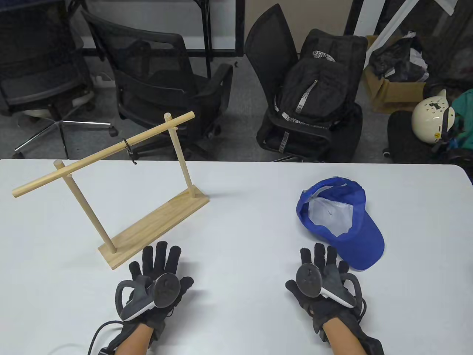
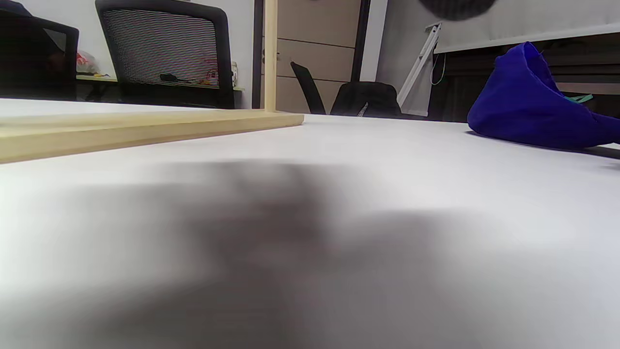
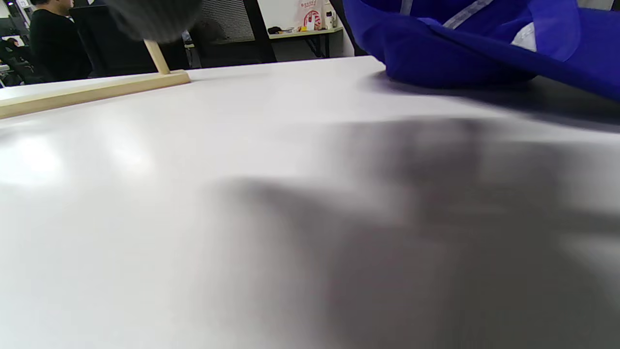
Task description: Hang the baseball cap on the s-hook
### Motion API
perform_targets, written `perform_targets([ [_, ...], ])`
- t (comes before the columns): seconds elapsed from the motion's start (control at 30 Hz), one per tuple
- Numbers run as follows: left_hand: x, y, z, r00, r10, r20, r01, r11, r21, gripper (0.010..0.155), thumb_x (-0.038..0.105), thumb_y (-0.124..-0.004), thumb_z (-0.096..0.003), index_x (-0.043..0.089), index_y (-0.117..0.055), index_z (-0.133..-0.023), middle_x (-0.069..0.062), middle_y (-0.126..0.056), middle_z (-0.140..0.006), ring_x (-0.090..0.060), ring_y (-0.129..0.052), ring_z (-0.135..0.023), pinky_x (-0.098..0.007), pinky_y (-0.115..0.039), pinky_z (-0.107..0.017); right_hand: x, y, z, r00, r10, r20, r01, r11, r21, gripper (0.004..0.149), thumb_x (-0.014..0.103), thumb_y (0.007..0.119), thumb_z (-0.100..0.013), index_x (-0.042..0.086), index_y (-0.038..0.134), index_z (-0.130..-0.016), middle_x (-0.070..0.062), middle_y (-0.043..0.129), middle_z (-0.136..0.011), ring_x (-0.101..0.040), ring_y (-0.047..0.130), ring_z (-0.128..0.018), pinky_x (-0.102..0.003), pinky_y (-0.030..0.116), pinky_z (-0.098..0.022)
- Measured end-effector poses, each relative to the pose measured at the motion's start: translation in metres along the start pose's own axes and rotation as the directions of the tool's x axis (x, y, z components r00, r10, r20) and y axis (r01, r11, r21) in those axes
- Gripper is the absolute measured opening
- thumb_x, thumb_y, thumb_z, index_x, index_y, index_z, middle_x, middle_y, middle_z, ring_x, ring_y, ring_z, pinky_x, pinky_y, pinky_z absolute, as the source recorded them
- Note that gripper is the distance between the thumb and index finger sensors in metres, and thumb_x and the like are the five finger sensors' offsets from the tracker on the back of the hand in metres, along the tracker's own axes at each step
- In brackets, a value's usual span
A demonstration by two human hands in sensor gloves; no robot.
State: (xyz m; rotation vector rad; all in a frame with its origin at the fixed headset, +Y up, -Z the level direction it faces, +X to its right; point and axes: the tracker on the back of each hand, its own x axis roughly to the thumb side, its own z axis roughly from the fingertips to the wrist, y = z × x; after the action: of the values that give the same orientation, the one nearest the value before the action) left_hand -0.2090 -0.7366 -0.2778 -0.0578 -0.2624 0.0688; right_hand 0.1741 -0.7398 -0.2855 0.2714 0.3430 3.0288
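Nothing started yet; both hands lie flat on the table (image 1: pixel 240 207), fingers spread, holding nothing. Left hand (image 1: pixel 155 275) sits at 6 o'clock of the wooden rack (image 1: pixel 147 225), just beside its base; right hand (image 1: pixel 321 277) sits at 6 o'clock of the baseball cap (image 1: pixel 342 222), fingertips (image 1: pixel 318 249) near or touching the brim, can't tell which. Cap lies upside down, lining up, well apart from the rack, at its 3 o'clock. S-hook (image 1: pixel 129 149) hangs mid-rail. Step in hand, I'd say: reach and grasp. Next move likely needs a grip on the cap that leaves its back strap free; then carry toward 10 o'clock and thread it onto the hook.
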Motion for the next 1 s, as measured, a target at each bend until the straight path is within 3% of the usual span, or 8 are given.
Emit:
perform_targets([
  [0.67,-0.006,0.010,0.006,1.000,0.005,-0.018,-0.004,0.999,0.046,0.093,0.065,-0.061,-0.0559,0.011,-0.029,-0.125,-0.034,-0.026,-0.129,-0.072,-0.035,-0.111,-0.087,-0.040,-0.063,-0.010,-0.011,-0.005,1.000,-0.009,-0.006,0.008,0.997,-0.081,0.097,0.056,0.064,-0.053,-0.004,0.012,-0.109,-0.045,0.007,-0.105,-0.071,0.009,-0.093,-0.086,0.029,-0.055],
  [1.0,-0.009,0.013,0.009,0.999,-0.010,-0.048,0.012,0.998,0.056,0.094,0.065,-0.063,-0.0557,0.011,-0.028,-0.125,-0.034,-0.027,-0.128,-0.072,-0.039,-0.110,-0.087,-0.046,-0.063,-0.034,-0.027,-0.039,0.994,-0.014,-0.111,0.003,0.995,-0.096,0.100,0.044,0.075,-0.052,-0.015,0.012,-0.103,-0.048,0.013,-0.103,-0.072,0.024,-0.094,-0.084,0.047,-0.055],
])
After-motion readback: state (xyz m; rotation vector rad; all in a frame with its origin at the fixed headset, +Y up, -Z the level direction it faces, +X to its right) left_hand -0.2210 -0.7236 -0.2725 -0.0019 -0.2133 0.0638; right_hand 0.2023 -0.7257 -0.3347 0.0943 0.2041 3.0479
